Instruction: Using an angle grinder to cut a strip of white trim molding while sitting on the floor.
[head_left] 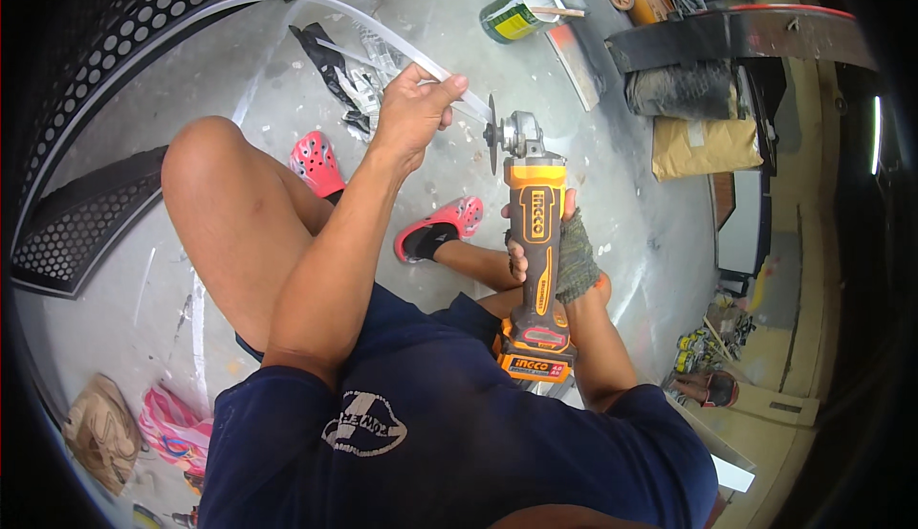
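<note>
A long, bendy white strip (406, 48) arches from the far left, and my bare left hand (414, 116) pinches it near its end between thumb and fingers. That end lies right beside the thin dark disc (492, 137) of a cordless angle grinder (538, 242); whether they touch I cannot tell. My right hand (575, 252), in a grey-green fingerless glove, is closed around the grinder's yellow-and-black body. The grinder's head points away from me, and its battery (535, 364) is close to my chest.
Black perforated panels (86, 213) stand at the left. Beyond my feet in red clogs (442, 228) lie dark and grey crumpled pieces (349, 79). A green-and-yellow bucket (516, 14) stands farther off. At the right is a brown package (708, 144); bags (103, 429) lie at lower left.
</note>
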Action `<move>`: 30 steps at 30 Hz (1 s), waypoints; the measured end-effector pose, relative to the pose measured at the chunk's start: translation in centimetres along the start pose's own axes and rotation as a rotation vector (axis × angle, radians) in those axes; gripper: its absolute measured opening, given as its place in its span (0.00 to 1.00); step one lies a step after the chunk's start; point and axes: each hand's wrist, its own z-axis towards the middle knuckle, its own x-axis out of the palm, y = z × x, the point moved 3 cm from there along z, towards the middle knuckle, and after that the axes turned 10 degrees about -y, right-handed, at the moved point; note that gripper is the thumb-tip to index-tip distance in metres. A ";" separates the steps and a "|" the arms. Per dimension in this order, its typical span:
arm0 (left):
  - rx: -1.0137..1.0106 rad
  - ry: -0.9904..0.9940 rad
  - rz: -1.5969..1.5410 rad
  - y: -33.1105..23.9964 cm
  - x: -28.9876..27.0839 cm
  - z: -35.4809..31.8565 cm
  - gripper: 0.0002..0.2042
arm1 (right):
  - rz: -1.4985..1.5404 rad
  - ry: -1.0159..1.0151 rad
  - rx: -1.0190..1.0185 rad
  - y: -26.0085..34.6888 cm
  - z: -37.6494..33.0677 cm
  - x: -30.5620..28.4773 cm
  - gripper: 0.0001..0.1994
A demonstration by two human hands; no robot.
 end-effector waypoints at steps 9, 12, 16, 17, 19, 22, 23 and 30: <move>0.000 0.008 -0.018 -0.2 -0.5 0.1 0.09 | 0.010 0.038 0.042 -0.8 0.8 -0.9 0.51; 0.000 0.010 -0.023 0.0 -0.4 -0.1 0.09 | 0.040 0.046 0.044 -0.9 0.6 -1.0 0.50; 0.011 0.010 -0.025 0.2 -0.5 0.1 0.09 | 0.029 0.074 0.035 -0.8 0.5 -0.6 0.49; 0.011 0.009 -0.026 0.2 -0.5 0.1 0.09 | 0.034 0.090 0.039 -0.8 0.5 -0.6 0.49; 0.017 0.009 -0.031 0.3 -0.5 0.1 0.09 | 0.025 0.095 0.037 -0.8 0.5 -0.6 0.49; 0.011 -0.009 -0.055 0.4 -0.3 0.2 0.10 | 0.019 0.097 0.034 -0.7 0.5 -0.7 0.49; 0.011 -0.010 -0.057 0.4 -0.3 0.1 0.10 | 0.020 0.095 0.033 -0.7 0.5 -0.7 0.49; 0.014 -0.013 -0.063 0.5 -0.3 0.1 0.10 | 0.007 0.104 0.036 -0.6 0.5 -0.8 0.48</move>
